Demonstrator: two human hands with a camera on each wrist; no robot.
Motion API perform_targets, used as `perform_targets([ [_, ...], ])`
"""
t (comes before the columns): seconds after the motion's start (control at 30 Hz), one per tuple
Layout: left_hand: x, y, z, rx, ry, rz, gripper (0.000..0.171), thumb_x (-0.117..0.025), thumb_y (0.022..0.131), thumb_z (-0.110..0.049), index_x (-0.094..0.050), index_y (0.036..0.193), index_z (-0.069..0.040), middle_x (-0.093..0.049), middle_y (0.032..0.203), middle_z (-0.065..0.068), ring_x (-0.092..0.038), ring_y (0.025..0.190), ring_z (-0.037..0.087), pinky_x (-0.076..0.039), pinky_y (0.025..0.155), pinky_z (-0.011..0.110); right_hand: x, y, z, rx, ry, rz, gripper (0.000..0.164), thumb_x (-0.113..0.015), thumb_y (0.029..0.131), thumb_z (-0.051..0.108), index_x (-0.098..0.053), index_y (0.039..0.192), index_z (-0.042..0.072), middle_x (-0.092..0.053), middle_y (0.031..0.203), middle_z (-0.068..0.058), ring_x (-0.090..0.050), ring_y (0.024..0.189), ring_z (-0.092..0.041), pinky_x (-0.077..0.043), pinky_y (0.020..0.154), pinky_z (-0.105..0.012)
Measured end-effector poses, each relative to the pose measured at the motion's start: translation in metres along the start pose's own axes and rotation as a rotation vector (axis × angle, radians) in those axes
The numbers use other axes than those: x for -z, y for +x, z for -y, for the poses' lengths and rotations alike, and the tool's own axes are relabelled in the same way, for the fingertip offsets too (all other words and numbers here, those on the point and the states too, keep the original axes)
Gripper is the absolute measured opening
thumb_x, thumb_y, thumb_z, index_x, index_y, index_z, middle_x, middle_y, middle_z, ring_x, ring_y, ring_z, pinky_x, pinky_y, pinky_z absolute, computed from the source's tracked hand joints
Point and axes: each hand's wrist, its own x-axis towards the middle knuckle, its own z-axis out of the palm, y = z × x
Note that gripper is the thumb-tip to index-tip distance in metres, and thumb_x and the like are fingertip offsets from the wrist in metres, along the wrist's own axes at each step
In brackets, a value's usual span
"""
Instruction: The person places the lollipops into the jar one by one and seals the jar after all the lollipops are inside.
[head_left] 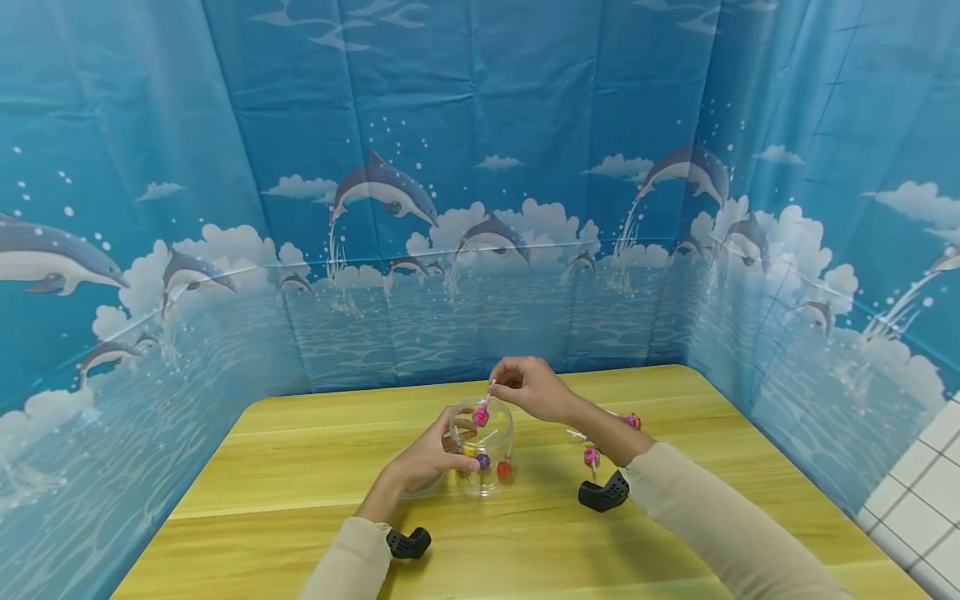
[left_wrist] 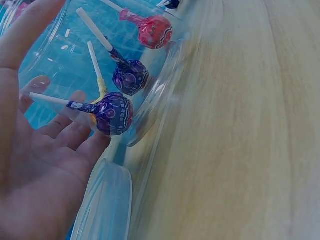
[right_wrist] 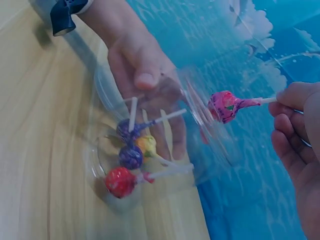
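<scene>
A clear plastic jar (head_left: 501, 432) stands on the table, and my left hand (head_left: 426, 457) grips its left side with thumb and fingers around the wall. Inside it lie a red lollipop (right_wrist: 120, 182), a yellow lollipop (right_wrist: 147, 145) and two purple lollipops (left_wrist: 131, 77), their white sticks leaning upward. Above the jar's mouth, my right hand (head_left: 534, 390) pinches a pink lollipop (right_wrist: 225, 106) by the end of its stick, candy head down. In the head view, that head overlaps the rim; whether it is inside cannot be told.
A clear round lid (left_wrist: 106, 200) lies on the table left of the jar, partly under my left hand. Several more lollipops lie to the right, among them a pink lollipop (head_left: 592, 457) near my right forearm. A dolphin-print curtain (head_left: 472, 325) hangs behind the wooden table (head_left: 300, 467).
</scene>
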Motion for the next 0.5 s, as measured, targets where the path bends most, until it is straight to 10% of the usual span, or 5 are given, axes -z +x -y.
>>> perform_targets([
  [0.2,-0.001,-0.002,-0.002,0.019,0.004,0.002,0.084,-0.077,0.095,-0.014,-0.027,0.161,-0.029,-0.033,0.155,0.018,-0.059,0.12,0.032,-0.047,0.099,0.048,-0.015,0.006,0.0,0.032,-0.027,0.074,0.004,-0.068,0.102,0.011,-0.071,0.101,0.007,-0.073,0.091,0.0,-0.07,0.081,-0.016,-0.057,0.074,-0.032],
  [0.5,0.001,-0.003,-0.003,0.002,-0.071,0.041,0.081,-0.074,0.096,-0.01,-0.027,0.159,-0.023,-0.032,0.158,0.014,-0.044,0.139,0.038,-0.046,0.103,0.048,-0.041,0.015,0.0,0.125,-0.082,0.23,0.006,-0.069,0.1,0.007,-0.074,0.096,0.005,-0.074,0.088,0.003,-0.071,0.079,-0.01,-0.057,0.072,-0.026],
])
